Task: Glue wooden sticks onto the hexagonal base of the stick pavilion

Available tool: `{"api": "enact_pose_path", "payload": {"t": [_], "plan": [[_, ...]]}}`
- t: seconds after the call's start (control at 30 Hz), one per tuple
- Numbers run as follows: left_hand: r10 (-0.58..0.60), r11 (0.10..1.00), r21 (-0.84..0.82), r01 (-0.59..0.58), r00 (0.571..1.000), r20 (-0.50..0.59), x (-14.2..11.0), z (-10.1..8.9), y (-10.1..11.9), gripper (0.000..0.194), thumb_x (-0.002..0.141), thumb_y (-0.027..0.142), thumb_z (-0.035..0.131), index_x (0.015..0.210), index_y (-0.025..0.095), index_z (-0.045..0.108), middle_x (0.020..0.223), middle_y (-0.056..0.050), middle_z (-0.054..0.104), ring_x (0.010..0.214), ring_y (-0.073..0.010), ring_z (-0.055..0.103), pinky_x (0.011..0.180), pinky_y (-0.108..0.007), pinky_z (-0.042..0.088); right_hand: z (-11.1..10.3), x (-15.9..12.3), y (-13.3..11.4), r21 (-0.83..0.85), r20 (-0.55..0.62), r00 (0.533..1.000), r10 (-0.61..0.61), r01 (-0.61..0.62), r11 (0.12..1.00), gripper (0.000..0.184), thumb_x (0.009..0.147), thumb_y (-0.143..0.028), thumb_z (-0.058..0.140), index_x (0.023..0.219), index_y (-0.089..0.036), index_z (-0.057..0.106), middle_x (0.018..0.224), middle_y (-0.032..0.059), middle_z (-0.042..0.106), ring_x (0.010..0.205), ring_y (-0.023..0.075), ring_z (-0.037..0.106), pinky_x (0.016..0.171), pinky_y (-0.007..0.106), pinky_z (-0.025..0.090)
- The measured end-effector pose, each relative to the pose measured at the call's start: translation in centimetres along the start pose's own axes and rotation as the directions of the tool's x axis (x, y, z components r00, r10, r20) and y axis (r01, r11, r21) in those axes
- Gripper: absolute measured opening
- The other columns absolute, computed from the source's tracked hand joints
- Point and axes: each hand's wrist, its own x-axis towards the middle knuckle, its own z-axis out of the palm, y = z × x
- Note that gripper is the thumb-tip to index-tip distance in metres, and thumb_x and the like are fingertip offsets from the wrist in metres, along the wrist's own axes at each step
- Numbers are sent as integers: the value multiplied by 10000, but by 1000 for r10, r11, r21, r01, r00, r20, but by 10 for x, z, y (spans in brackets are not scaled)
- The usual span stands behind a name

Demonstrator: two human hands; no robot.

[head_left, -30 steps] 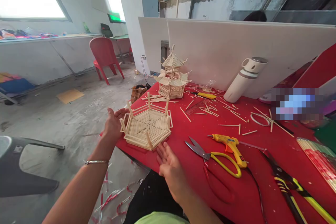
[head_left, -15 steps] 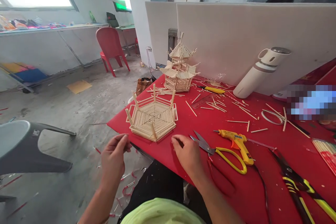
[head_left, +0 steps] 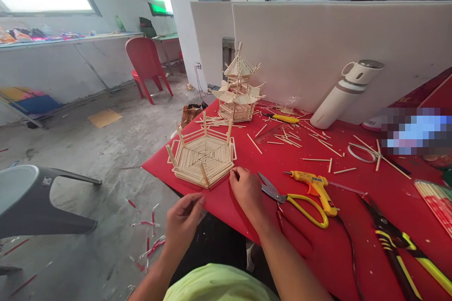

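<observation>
A six-sided base made of wooden sticks [head_left: 204,155], with short posts standing at its corners, lies near the red table's front left edge. My right hand [head_left: 246,194] is just off its near right side, thumb and forefinger pinched; anything between them is too small to make out. Lower, in front of the table edge, my left hand [head_left: 185,216] is also closed in a pinch, apart from the base, and I cannot see what it holds, if anything. Scissors with yellow handles [head_left: 308,208] lie right of my right hand, beside a yellow glue gun [head_left: 314,188].
Behind the base stands a tiered stick pagoda [head_left: 238,87]. Loose sticks [head_left: 287,137], a yellow cutter knife [head_left: 285,118] and a white bottle [head_left: 341,99] are farther back. Long-handled pliers [head_left: 388,230] lie at right. A grey stool [head_left: 52,197] stands left on the floor.
My left hand has moved right and slightly down, nearer my right hand. My right hand has shifted up a little toward the base. The whole view has moved slightly.
</observation>
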Motion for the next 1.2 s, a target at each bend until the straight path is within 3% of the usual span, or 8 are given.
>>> {"api": "enact_pose_path", "payload": {"t": [0.1, 0.23, 0.37, 0.47, 0.6, 0.77, 0.93, 1.2], "plan": [[216, 972, 77, -221, 974, 68, 1, 8, 6, 161, 840, 305, 650, 893, 223, 779, 867, -70, 736, 761, -195, 679, 708, -296, 552, -3, -10, 1, 22, 29, 999, -39, 39, 999, 229, 929, -215, 502, 914, -188, 729, 888, 97, 755, 793, 204, 685, 682, 259, 393], [376, 916, 20, -401, 875, 306, 8, 24, 10, 360, 889, 203, 532, 1187, 261, 724, 1277, -113, 676, 1171, -250, 625, 1009, -392, 484, -15, -38, 6, 259, 163, 968, -189, 143, 955, 213, 897, -234, 521, 823, -207, 719, 799, 42, 737, 726, 179, 652, 660, 247, 412], [347, 898, 93, -430, 821, 453, 11, 33, 7, 306, 909, 244, 532, 1110, 256, 763, 946, -121, 761, 870, -222, 694, 777, -322, 545, -36, -59, 13, 446, 230, 963, -142, 25, 895, 224, 881, -312, 540, 810, -199, 720, 690, 11, 675, 624, 156, 577, 600, 236, 420], [314, 896, 169, -412, 853, 417, 7, 24, 3, 220, 893, 285, 590, 911, 259, 808, 721, -83, 731, 659, -193, 646, 613, -278, 497, -44, -63, 13, 515, 258, 956, -140, -14, 857, 251, 878, -336, 538, 788, -185, 718, 654, -2, 630, 602, 140, 533, 574, 226, 408], [226, 914, 241, -325, 904, 363, -2, -8, -4, 160, 839, 277, 661, 780, 266, 809, 686, -47, 747, 612, -182, 652, 601, -261, 479, -38, -61, 7, 516, 292, 938, -185, 8, 856, 226, 857, -293, 555, 758, -185, 727, 637, -15, 627, 587, 125, 525, 563, 216, 398], [95, 886, 439, -149, 985, 142, -4, -42, -13, 182, 765, 371, 727, 642, 242, 762, 554, 1, 678, 487, -149, 549, 488, -247, 388, -19, -60, -7, 493, 313, 916, -250, 68, 867, 227, 855, -274, 559, 741, -202, 742, 631, -19, 657, 582, 123, 559, 564, 212, 402], [269, 843, 490, -221, 963, -27, 10, -24, -13, 186, 817, 419, 690, 796, 250, 765, 642, 5, 638, 551, -146, 537, 564, -257, 395, -6, -54, -15, 400, 223, 955, -195, 93, 912, 205, 864, -268, 574, 829, -225, 772, 749, 16, 747, 680, 161, 658, 652, 238, 455], [258, 744, 632, -215, 966, 24, 23, 6, -17, 196, 903, 332, 585, 792, 250, 725, 894, -13, 719, 741, -159, 642, 573, -244, 360, 6, -53, -6, 388, 195, 963, -184, 96, 917, 201, 898, -283, 570, 915, -238, 765, 880, 33, 770, 784, 185, 690, 729, 245, 469]]}}
